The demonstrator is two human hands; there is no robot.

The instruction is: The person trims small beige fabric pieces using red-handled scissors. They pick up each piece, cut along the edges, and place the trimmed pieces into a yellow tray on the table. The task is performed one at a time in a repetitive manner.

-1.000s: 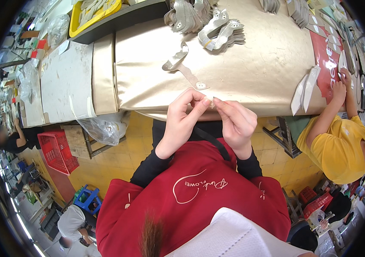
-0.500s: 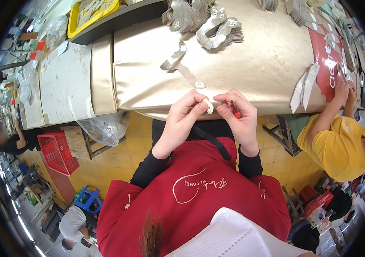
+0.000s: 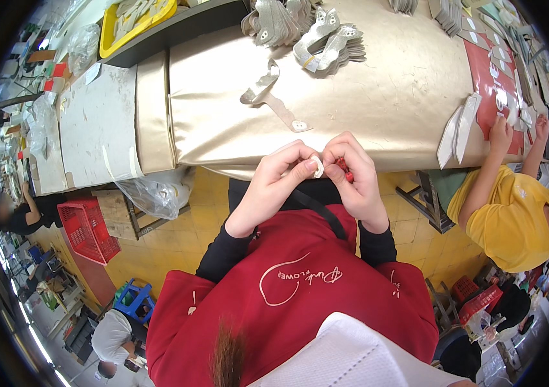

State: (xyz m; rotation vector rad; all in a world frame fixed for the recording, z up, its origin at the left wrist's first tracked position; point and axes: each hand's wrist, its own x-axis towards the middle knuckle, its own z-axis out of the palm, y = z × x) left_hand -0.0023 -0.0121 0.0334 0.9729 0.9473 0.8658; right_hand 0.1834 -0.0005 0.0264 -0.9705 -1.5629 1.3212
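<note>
My left hand (image 3: 273, 180) and my right hand (image 3: 353, 175) meet just in front of the near edge of the beige-covered table (image 3: 377, 97). Between their fingertips I pinch a small white piece (image 3: 317, 166), and a small red thing (image 3: 346, 171) shows in the fingers of my right hand. Both hands are closed around these, above my red top. On the table just beyond my hands lies a long grey strip-shaped piece (image 3: 273, 97) with a white tab at its near end.
Piles of grey cut pieces (image 3: 306, 32) lie at the table's far side. A yellow tray (image 3: 134, 18) sits at the back left. A person in a yellow top (image 3: 513, 206) works at the right over a red sheet (image 3: 497, 77). A red crate (image 3: 87, 229) stands on the floor left.
My two hands have come together from slightly apart and now press closely on the small white piece; the red thing has appeared in my right fingers.
</note>
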